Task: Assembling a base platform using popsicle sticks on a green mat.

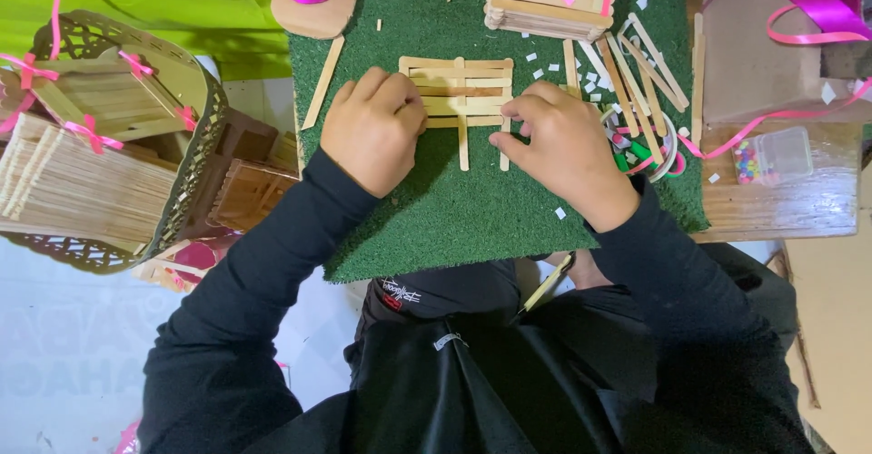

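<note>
Head view: flat wooden-stick panel, fuzzy turf.

Bead box, pink ribbon, perhaps scissors

Setting: a home craft corner.
Work surface: green artificial-turf mat, under the fingers.
Materials: loose wooden craft sticks just right of the fingers; pink ribbon further right.
Finished pieces: stick-built boxes with pink bows, well left of the fingers.
</note>
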